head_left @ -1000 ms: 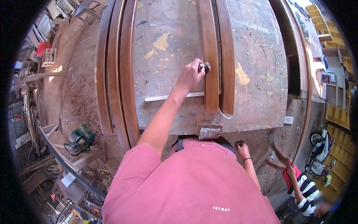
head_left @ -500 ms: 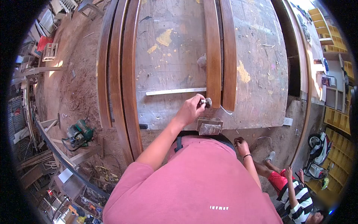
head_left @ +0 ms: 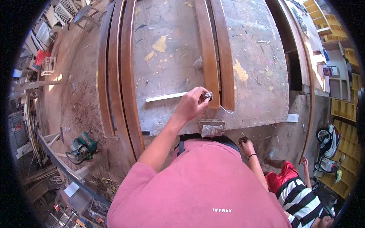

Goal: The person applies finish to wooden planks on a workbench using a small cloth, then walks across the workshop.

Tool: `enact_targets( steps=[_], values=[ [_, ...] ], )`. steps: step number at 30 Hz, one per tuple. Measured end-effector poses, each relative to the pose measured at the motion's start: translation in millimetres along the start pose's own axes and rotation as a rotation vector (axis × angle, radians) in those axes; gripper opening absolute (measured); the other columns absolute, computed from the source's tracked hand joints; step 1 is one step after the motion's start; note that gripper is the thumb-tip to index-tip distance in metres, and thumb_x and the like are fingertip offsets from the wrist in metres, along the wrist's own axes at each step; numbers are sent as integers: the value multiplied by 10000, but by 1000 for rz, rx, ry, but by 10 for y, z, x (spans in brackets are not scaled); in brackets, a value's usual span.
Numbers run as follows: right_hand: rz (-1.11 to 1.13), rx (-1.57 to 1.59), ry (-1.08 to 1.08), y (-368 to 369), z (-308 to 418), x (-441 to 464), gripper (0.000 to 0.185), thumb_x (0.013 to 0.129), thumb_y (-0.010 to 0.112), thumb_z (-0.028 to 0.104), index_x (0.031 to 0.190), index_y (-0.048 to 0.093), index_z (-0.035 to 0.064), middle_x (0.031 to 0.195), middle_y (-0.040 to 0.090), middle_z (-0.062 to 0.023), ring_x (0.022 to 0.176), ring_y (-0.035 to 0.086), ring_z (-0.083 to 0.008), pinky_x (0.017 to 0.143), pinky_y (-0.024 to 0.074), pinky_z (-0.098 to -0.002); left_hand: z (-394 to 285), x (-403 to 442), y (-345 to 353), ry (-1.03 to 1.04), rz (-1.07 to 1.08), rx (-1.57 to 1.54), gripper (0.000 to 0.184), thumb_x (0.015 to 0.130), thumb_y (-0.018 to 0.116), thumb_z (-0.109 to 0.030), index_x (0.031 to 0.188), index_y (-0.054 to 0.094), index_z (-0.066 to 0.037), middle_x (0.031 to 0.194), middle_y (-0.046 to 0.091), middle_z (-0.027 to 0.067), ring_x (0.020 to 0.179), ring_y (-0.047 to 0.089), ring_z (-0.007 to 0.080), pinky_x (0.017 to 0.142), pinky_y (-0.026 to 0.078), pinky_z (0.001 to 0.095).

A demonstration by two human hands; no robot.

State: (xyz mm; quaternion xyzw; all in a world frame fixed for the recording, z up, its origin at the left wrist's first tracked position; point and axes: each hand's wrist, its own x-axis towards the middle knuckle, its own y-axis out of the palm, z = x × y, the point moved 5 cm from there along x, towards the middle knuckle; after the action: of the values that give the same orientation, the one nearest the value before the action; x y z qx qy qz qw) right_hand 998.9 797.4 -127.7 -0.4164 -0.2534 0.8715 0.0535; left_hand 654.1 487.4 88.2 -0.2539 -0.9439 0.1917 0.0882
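Note:
My left hand is closed on a crumpled dark wad of cloth. It holds the wad at the near end of a brown stained wooden board. A second brown board lies close alongside. Beside my left wrist, a thin white strip lies on the worktable. My right hand hangs low by my waist, fingers curled and dark-stained; whether it holds anything is not clear. A small box-like thing with a clear, shiny front sits at the table's near edge, in front of my belly.
Several brown boards run lengthwise along the table's left side. A green power tool lies on the dirt floor to the left. At the lower right is a person in a striped shirt; a motorbike stands beyond.
My left hand has moved slightly up and left with the cloth wad, now against the board's end. The view has shifted a little. The person at right has moved closer.

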Motion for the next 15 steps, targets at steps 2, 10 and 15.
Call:
enact_targets(
  steps=[2, 10, 15],
  values=[
    [-13, 31, 1, -1, -33, -24, 215, 865, 557, 165, 975, 584, -17, 806, 638, -111, 700, 614, -164, 593, 479, -279, -22, 137, 74, 21, 11, 26, 183, 775, 623, -110, 909, 564, 0, 826, 604, 142, 702, 612, 252, 645, 496, 333],
    [-87, 66, 104, 23, -63, -357, 252, 849, 568, 168, 981, 595, -45, 853, 646, -135, 722, 635, -180, 637, 500, -285, 111, 288, 327, 65, 69, 292, 159, 780, 622, -109, 897, 572, -13, 876, 603, 158, 796, 603, 317, 710, 488, 373],
    [-113, -23, 88, 108, -310, -400, 258, 847, 563, 178, 980, 599, -41, 822, 650, -132, 721, 634, -181, 638, 491, -288, 89, -101, 457, 110, 460, 259, 182, 740, 624, -152, 842, 599, -4, 818, 622, 162, 799, 611, 309, 724, 488, 380]
  ],
)
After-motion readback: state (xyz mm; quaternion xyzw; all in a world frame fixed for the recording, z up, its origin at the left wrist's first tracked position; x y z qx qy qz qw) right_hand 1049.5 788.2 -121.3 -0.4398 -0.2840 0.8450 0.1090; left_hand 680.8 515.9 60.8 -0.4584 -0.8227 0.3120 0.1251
